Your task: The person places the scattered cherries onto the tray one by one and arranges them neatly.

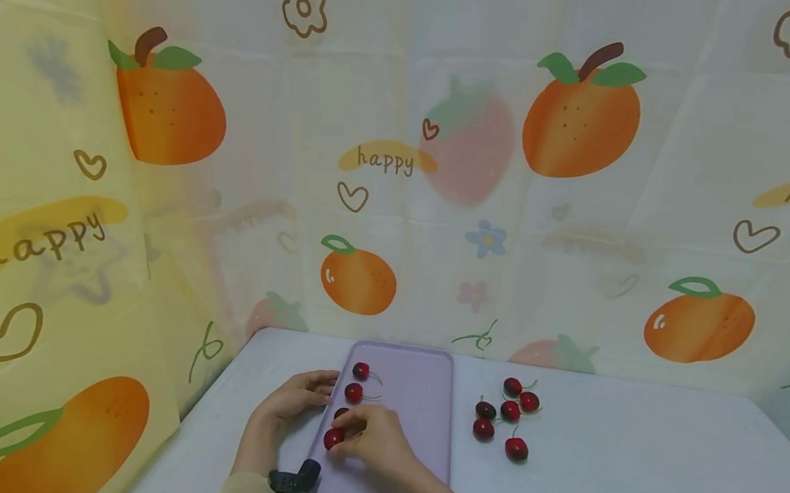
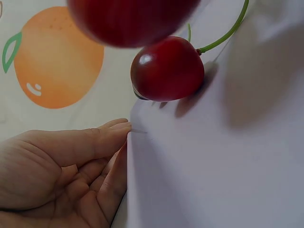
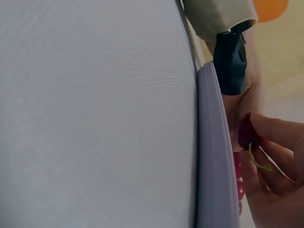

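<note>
A lilac tray (image 1: 421, 396) lies on the white table (image 1: 618, 451). Two red cherries (image 1: 360, 370) sit along its left side, with a third partly hidden behind my right hand. My right hand (image 1: 352, 430) pinches another cherry (image 1: 333, 437) just above the tray's near left part; in the right wrist view that cherry (image 3: 246, 134) and its green stem sit between my fingertips (image 3: 275, 137). My left hand (image 1: 322, 388) rests with straight fingers against the tray's left edge. In the left wrist view the palm (image 2: 71, 166) touches the tray's rim (image 2: 130, 142), and a cherry (image 2: 167, 69) lies close by.
Several loose cherries (image 1: 510, 411) lie in a cluster on the table right of the tray. A fruit-printed curtain (image 1: 471, 159) closes off the back and left side. A black wrist device (image 1: 294, 479) sits on my left forearm near the tray's front corner.
</note>
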